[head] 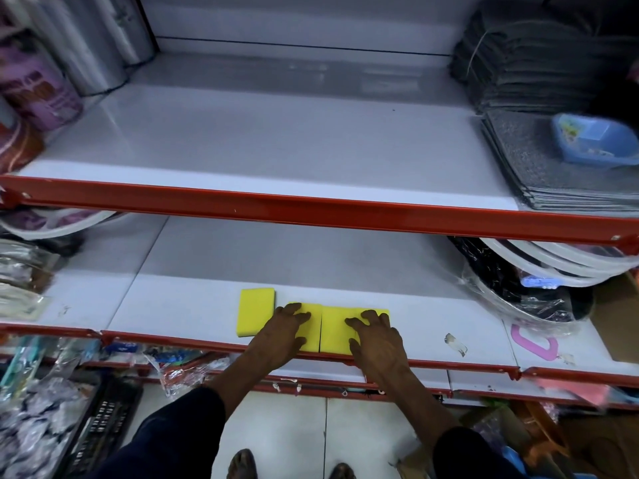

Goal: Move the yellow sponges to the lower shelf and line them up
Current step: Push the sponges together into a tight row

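On the lower shelf [193,305], 3 yellow sponges lie near its red front edge. The left sponge [256,311] sits apart, set a little farther back than the others. The middle sponge [312,335] and the right sponge [337,328] touch side by side, their near ends at the shelf's lip. The left hand [281,335] lies flat on the middle sponge, fingers spread; the right hand [375,335] lies flat on the right sponge. The upper shelf [276,143] above carries grey mats [518,150] at its right end.
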